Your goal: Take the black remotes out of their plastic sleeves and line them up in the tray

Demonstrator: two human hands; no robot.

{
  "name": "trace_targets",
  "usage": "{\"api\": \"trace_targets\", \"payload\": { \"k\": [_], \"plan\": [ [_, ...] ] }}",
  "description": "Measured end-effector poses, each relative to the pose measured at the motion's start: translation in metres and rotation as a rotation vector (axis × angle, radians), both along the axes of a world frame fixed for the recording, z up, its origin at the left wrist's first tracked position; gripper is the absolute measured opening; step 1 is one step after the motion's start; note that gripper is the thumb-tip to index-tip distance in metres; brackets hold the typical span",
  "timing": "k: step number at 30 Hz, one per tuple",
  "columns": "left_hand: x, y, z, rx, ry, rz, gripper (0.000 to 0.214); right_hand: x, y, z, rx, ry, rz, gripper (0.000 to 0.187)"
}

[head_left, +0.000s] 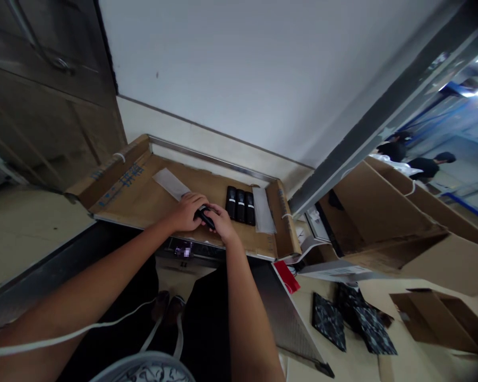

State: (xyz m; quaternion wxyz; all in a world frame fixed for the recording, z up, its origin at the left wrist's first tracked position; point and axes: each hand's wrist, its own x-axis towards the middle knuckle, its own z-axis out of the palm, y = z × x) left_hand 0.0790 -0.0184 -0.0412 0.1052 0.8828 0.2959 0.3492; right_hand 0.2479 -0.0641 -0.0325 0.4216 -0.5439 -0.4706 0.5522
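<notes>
Both my hands meet over a flattened cardboard sheet (143,199) on the work surface. My left hand (186,211) and my right hand (222,223) are both closed round a small black object (204,216) held between them. Just to the right of my hands, three black oblong pieces (240,206) lie side by side in a row on the cardboard. A white paper strip (170,183) lies under and behind my left hand. Another pale strip (263,209) lies right of the black row.
A white wall rises behind the cardboard. Large open cardboard boxes (386,212) stand at the right, with dark patterned packets (329,321) and a red item (287,276) on the surface below. Two people (418,159) are far off at the right. A white cable (63,337) crosses my left arm.
</notes>
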Motion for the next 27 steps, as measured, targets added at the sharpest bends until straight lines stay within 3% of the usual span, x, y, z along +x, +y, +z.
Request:
{"api": "trace_targets", "payload": {
  "k": [2,5,8,12,16,22,27],
  "plan": [
    [-0.002,-0.002,0.002,0.003,-0.069,-0.018,0.047,0.0,-0.001,-0.004,0.029,0.002,-0.01,0.046],
    [-0.005,-0.001,0.0,0.018,-0.143,0.065,0.031,-0.003,-0.003,-0.01,0.087,-0.017,-0.059,0.046],
    [-0.004,0.004,-0.009,0.001,-0.163,0.171,0.009,-0.006,-0.004,-0.017,0.146,-0.079,-0.097,0.046],
    [-0.001,0.01,-0.022,-0.026,-0.113,0.232,0.008,-0.008,-0.004,-0.024,0.196,-0.178,-0.103,0.047],
    [-0.001,0.012,-0.027,-0.029,-0.104,0.187,0.017,-0.008,-0.003,-0.03,0.252,-0.247,-0.133,0.043],
    [0.0,0.005,-0.022,-0.054,-0.183,-0.026,0.018,-0.011,0.004,-0.035,0.323,-0.338,-0.233,0.04],
    [0.002,-0.001,-0.021,-0.083,-0.258,0.021,0.022,-0.015,0.013,-0.034,0.335,-0.309,-0.25,0.033]
  ]
}}
